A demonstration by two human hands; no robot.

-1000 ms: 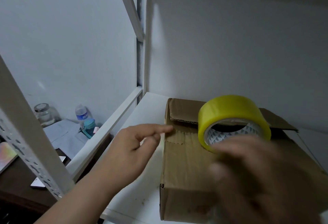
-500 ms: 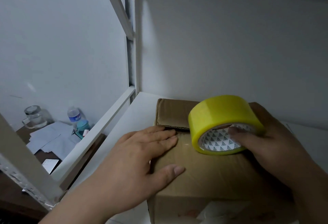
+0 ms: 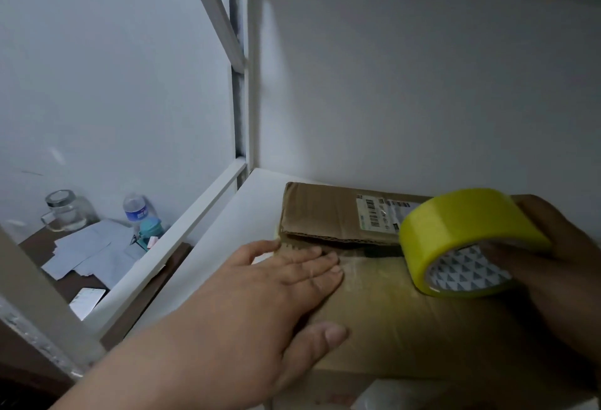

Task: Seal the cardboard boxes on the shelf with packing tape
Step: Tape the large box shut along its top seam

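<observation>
Pressing hand: left hand [image 3: 260,299] lay flat on the near-left top of the cardboard box [image 3: 406,322], fingers straight and close together, thumb spread apart toward the near edge.
Holding hand: right hand [image 3: 559,266] gripped the roll of yellow packing tape [image 3: 468,230], fingers curled round its outer band, a fingertip tucked into the patterned core.
Tape position: roll stood on edge, tilted, over the right part of the box top; whether it touched the cardboard could not be told.
Box position: sat on the white shelf [image 3: 221,234], near its back panel.
Box flaps: far flap raised slightly above the near flap, a gap showing between them.
Label: barcode sticker [image 3: 377,214] on the far flap, just beside the roll.
Beyond shelf, lower left: glass jar [image 3: 65,211], water bottle [image 3: 136,211], loose papers [image 3: 94,250] on a dark table [image 3: 35,243].
</observation>
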